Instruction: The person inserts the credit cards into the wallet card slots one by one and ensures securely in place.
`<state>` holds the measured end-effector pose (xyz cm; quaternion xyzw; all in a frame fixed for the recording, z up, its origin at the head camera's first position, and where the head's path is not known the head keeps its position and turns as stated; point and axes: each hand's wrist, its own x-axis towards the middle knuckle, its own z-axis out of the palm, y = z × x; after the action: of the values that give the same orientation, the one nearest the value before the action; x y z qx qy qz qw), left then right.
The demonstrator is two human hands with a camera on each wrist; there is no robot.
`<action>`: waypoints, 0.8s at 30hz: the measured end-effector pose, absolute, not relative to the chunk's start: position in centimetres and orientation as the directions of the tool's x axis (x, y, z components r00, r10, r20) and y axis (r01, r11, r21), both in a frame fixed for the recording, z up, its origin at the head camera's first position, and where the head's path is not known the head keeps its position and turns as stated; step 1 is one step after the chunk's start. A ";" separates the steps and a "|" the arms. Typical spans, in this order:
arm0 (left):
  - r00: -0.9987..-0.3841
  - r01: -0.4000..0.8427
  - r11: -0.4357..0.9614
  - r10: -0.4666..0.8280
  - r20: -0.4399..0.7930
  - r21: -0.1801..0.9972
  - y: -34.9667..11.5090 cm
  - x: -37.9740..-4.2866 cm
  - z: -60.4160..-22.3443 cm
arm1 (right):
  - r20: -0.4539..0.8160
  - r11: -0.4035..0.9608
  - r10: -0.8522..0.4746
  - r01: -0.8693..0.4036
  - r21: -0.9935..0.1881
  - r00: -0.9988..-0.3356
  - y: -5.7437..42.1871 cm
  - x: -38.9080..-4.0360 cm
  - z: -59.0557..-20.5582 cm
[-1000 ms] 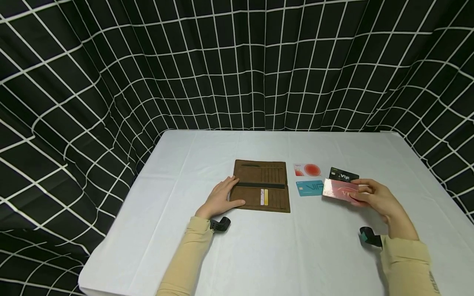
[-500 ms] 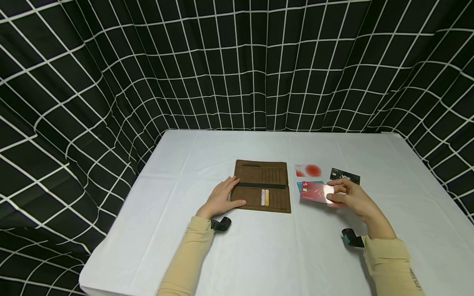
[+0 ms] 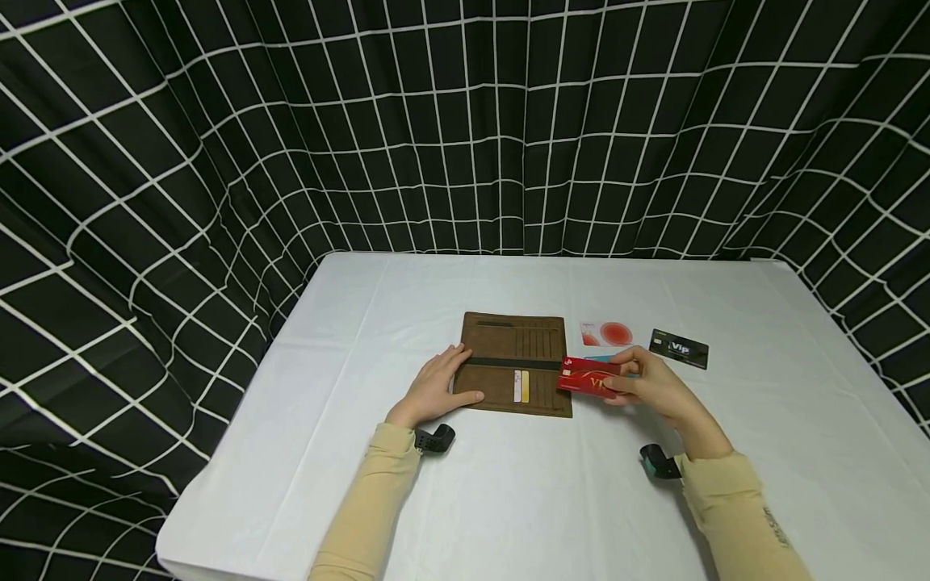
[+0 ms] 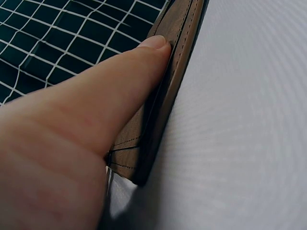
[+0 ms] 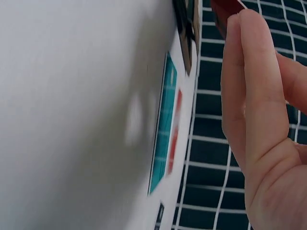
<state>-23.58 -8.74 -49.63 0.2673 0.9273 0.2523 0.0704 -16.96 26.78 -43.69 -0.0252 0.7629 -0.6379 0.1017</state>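
In the head view, the left hand [image 3: 436, 383] lies spread, fingers extended, on the unfolded wallet [image 3: 487, 387], midway between the worktop [image 3: 508, 500]'s side edges; the right hand [image 3: 657, 387] pinches the red card [image 3: 584, 375] over the wallet's border facing the worktop's right edge. The step looks like slotting this card; next seems to call for aligning it with a pocket

In the left wrist view, the thumb rests on the wallet's stitched edge

In the right wrist view, fingertips hold the card above the worktop
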 end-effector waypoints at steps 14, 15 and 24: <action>-0.848 0.459 0.727 0.530 0.008 0.511 -8.8 -23.5 -49.5 | -0.150 0.163 -0.156 0.124 -0.979 -0.976 23.4 -18.1 -43.6; -0.847 0.461 0.724 0.531 0.011 0.512 -8.8 -23.5 -49.6 | -0.149 0.161 -0.154 0.124 -0.979 -0.977 23.3 -18.1 -43.6; -0.845 0.462 0.725 0.534 0.005 0.512 -8.8 -23.6 -49.6 | -0.121 0.211 -0.106 0.097 -0.973 -0.987 22.4 -18.3 -44.0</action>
<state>-23.59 -8.80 -49.57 0.2689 0.9259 0.2557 0.0714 -18.29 22.38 -44.00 -0.0029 0.7738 -0.6282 0.0807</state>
